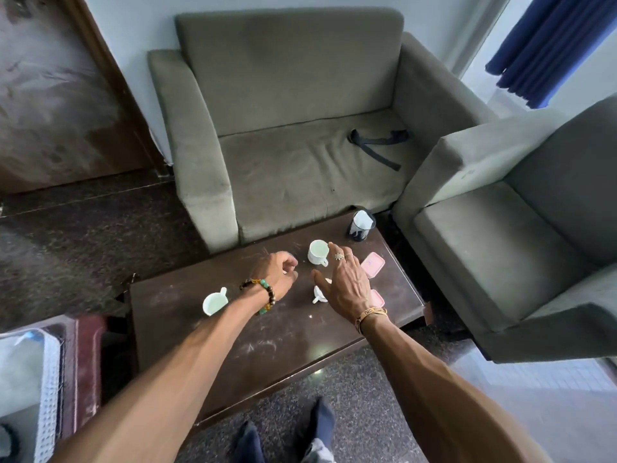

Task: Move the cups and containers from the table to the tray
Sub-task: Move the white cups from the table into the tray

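Head view, scuffed table (267, 332) (sofas (283, 128) behind), left hand (278, 274) grip unclear, right hand (345, 285) splayed

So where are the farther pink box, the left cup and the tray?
Farther pink box (373, 264): head view, lid centre.
Left cup (213, 303): head view, inner bowl.
Tray (50, 396): head view, perforated rim.
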Demonstrator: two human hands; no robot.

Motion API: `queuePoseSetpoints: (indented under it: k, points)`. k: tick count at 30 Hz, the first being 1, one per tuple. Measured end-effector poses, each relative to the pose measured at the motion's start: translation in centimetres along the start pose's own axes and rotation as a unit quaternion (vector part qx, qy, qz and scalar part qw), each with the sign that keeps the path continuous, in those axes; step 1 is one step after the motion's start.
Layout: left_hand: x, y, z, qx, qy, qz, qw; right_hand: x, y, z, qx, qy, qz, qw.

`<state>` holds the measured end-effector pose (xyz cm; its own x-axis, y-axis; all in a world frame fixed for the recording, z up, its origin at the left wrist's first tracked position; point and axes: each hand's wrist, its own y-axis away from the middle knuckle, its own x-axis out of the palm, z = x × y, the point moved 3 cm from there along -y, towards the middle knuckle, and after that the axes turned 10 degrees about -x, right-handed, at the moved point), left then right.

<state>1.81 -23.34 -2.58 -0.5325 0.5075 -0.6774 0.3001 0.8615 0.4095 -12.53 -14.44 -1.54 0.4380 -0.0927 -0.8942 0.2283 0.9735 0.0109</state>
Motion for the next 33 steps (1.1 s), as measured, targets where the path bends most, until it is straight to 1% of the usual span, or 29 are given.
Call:
queuePoseSetpoints:
  k: [3,8,14,17,19,23,30,33]
  points:
    - [2.8,-1.5,-0.5,-0.007,-0.008,0.015,1.0,1.0,-0.6,-3.0,0.009,-0.007,0.012,1.0]
    - [7.6,-4.9,-0.3,-0.052,0.005,0.012,0.999,3.4,-2.2,-8.9,0.015,-0.019,0.041,0.999]
    - [13.1,-8.4,0.0,-0.113,0.031,0.048,0.992,6.0,-4.4,-15.0,0.036,-0.023,0.098,0.994]
    - [15.8,-10.2,0.9,-0.147,0.036,0.063,0.986,7.9,-5.2,-17.2,0.051,-0.031,0.151,0.987]
    - [17.8,-11.2,1.8,-0.159,0.021,0.079,0.984,9.9,-5.6,-18.4,0.064,-0.031,0.193,0.979]
    - [20.9,-12.7,3.7,-0.148,-0.073,0.081,0.983,13.9,-5.9,-20.2,0.066,-0.037,0.248,0.966]
    - [24.7,-13.9,6.2,-0.171,-0.1,0.11,0.974,18.7,-6.5,-21.8,0.045,-0.051,0.271,0.96]
    - [25.8,-14.1,6.9,-0.186,-0.09,0.117,0.972,20.0,-6.9,-22.1,0.028,-0.057,0.283,0.957]
